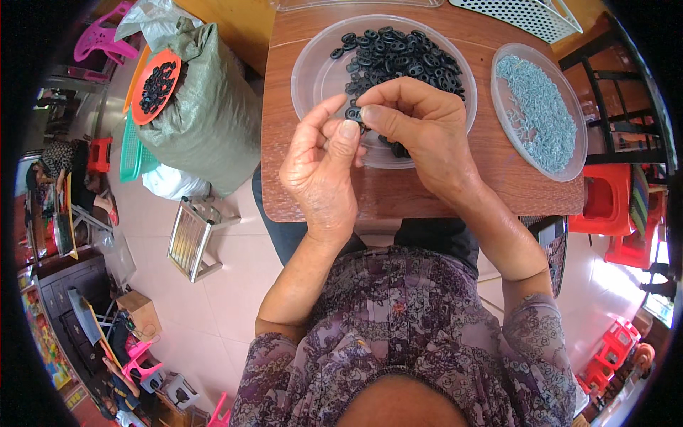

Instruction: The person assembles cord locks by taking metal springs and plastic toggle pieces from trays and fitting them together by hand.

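Observation:
Above the near side of a round clear plastic tub [307,53], my two hands meet around a small black part [353,114] with rounded holes. My left hand [321,167] pinches it between thumb and fingers. From the other side my right hand [421,132] closes thumb and forefinger at the same piece; whether a second small item is in that pinch is hidden. Many similar black oval parts [409,60] lie heaped in the tub. To the right, a shallow clear dish [501,107] holds a pile of small light-blue, pin-like pieces [544,107].
Everything stands on a brown wooden table [398,203]. At its back right is a white perforated basket [523,18]. Left of the table, a stuffed green-grey sack [206,107] carries an orange plate [151,117] of black parts. A metal stool [192,242] and red plastic stools [605,199] flank me.

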Action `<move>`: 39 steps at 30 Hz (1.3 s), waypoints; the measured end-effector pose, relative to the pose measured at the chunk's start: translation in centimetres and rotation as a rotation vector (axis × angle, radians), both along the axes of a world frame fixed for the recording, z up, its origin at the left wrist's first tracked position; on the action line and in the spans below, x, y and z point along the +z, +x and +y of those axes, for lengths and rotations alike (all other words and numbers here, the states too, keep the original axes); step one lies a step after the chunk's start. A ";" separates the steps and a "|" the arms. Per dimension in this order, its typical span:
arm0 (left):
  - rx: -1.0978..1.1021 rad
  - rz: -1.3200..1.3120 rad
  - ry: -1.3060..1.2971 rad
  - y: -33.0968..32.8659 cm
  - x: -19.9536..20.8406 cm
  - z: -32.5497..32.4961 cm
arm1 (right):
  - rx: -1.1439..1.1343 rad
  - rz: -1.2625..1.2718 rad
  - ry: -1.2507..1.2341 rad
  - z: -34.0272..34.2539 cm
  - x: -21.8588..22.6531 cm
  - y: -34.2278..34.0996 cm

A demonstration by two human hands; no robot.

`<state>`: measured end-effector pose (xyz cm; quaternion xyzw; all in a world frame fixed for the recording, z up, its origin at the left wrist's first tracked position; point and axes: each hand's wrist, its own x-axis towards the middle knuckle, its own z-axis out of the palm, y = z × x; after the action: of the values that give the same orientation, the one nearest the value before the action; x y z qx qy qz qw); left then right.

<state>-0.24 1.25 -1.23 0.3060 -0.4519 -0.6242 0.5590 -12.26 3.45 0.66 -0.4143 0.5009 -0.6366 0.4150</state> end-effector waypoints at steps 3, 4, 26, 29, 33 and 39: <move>-0.020 0.023 0.009 -0.1 0.2 0.2 | -0.002 -0.017 0.006 0.3 0.3 0.1; -0.014 0.025 0.031 -0.1 0.2 0.3 | 0.011 -0.042 0.027 0.4 0.4 0.2; 0.035 -0.010 -0.108 -0.1 0.3 1.2 | 0.033 0.262 -0.132 1.6 -0.8 0.6; 0.014 -0.005 -0.128 0.1 0.1 1.2 | -0.081 0.141 -0.156 1.4 -0.9 1.1; 0.004 0.011 -0.139 0.3 -0.2 1.0 | -0.113 0.224 -0.190 1.5 -0.9 1.2; -0.022 0.051 -0.143 0.2 -0.6 0.8 | -0.158 0.301 -0.228 1.5 -1.0 1.3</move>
<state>0.01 2.06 -1.83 0.2442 -0.4844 -0.6042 0.5837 -10.97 4.95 -0.32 -0.5084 0.5132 -0.6505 0.2345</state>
